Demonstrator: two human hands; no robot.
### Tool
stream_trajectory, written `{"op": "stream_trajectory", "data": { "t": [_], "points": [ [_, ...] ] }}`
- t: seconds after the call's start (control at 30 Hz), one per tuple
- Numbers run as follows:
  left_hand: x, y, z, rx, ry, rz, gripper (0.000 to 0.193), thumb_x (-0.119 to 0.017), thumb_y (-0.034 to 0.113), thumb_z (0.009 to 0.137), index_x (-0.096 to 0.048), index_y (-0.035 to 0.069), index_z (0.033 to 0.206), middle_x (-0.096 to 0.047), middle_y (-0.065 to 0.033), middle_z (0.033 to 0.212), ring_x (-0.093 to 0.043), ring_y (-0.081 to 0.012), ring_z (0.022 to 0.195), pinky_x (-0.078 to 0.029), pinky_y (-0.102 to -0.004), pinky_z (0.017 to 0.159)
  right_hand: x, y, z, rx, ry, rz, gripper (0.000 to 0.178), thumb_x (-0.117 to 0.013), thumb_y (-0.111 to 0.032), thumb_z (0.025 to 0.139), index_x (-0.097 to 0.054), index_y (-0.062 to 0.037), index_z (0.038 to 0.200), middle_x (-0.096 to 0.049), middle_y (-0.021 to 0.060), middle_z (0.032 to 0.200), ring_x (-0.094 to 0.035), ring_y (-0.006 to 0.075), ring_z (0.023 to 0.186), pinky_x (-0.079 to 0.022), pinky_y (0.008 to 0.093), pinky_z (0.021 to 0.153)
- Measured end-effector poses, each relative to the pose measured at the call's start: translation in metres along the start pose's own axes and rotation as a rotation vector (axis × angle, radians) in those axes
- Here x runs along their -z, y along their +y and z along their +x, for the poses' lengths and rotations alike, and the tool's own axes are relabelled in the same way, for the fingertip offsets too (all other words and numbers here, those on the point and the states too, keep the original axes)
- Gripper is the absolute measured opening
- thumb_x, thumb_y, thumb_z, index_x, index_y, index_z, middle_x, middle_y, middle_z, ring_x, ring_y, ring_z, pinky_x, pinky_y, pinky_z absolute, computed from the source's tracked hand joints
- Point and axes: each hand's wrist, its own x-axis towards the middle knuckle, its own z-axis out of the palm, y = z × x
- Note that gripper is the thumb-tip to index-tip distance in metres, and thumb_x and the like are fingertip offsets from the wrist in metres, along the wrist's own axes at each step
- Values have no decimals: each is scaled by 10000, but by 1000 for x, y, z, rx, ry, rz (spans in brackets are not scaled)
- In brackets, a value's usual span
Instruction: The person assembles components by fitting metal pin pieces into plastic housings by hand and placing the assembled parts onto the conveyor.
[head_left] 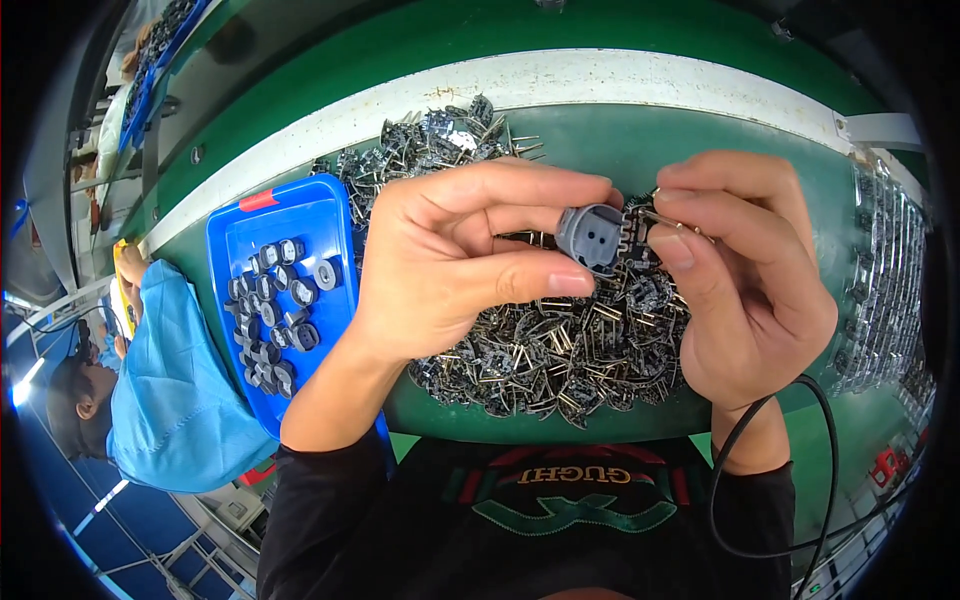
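Note:
Between the thumb and fingers of my left hand [470,245] is a round grey plastic socket housing [592,238] with two dark holes in its face. My right hand [750,270] pinches a small dark part with metal pins [640,235], right at the housing's right edge; whether the two touch I cannot tell. Below both hands lies a heap of similar dark pinned parts [560,350] on the green tabletop [600,130]. The heap continues behind my left hand.
To the left, a blue tray [225,235] holds several grey round housings [270,300]. Clear plastic trays [880,280] are stacked at the right. A black cable [835,440] loops by my right forearm. A person in a light blue garment [180,380] sits at the far left.

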Motion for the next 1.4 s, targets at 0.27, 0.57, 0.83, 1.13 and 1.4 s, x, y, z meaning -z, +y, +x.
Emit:
{"op": "stream_trajectory", "data": {
  "t": [0.27,0.57,0.83,1.13,1.4],
  "points": [
    [-4,-2,-1,-42,-14,163,495,-718,-192,692,-584,-111,1162,-593,-273,1213,-646,-313,1078,-585,-362,873,-7,-6,-4,44,9,-106,222,-702,111,771,-659,45,979,-585,155,948,-579,182,800,-474,246,658],
    [-11,-3,0,17,31,52,408,-685,-163,785,-582,-117,1177,-639,-217,1158,-660,-243,1045,-596,-332,868,-10,-3,-7,100,29,-211,208,-730,63,776,-668,13,969,-605,116,937,-569,173,772,-458,240,629],
    [-18,3,-2,127,181,131,403,-668,-176,766,-610,-92,1156,-633,-261,1172,-674,-273,1025,-592,-341,860,-15,9,-7,203,26,-298,301,-727,38,791,-673,-12,1082,-629,80,912,-576,173,738,-440,256,609],
    [10,35,25,-65,413,453,221,-696,-18,820,-684,-58,1038,-712,-149,982,-675,-162,878,-540,-273,802,34,27,15,-223,-21,-166,220,-561,17,867,-698,-13,1037,-639,100,877,-615,212,768,-493,300,718],
    [161,72,101,-94,659,1393,223,-719,145,797,-752,63,1002,-735,-121,923,-698,-201,866,-525,-303,796,36,34,18,-253,-535,-508,195,-591,9,782,-718,-36,923,-618,122,834,-605,309,818,-461,402,788]
  ]
}}
